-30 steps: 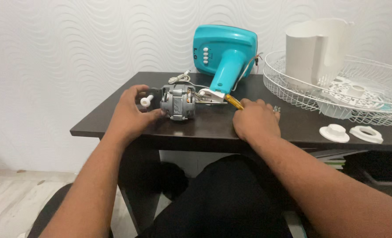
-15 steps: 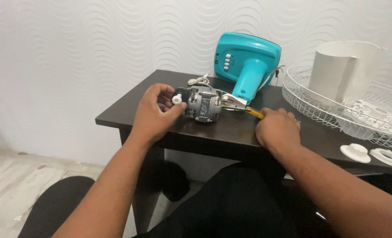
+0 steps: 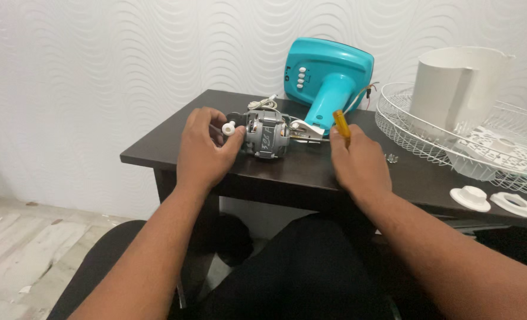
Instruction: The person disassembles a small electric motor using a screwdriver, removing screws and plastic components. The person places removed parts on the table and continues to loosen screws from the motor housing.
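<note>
Crowding the dark counter (image 3: 311,175) behind the work is a teal fan housing (image 3: 325,77) that stands upright against the wall, its neck sloping down toward the right hand (image 3: 358,163). To the right lies a white wire fan guard (image 3: 405,127), with a white plastic shroud (image 3: 456,89) standing in it and a white blade part resting beside the shroud. Two white round caps (image 3: 491,201) sit near the counter's front right edge, well apart from the hands.

A grey fan motor (image 3: 266,135) lies on its side near the counter's front edge, between the two hands. The left hand (image 3: 204,151) curls around the motor's left end, fingers closed by its white knob. The right hand is closed around a yellow-handled screwdriver (image 3: 340,123), whose shaft points left to the motor's right end.
</note>
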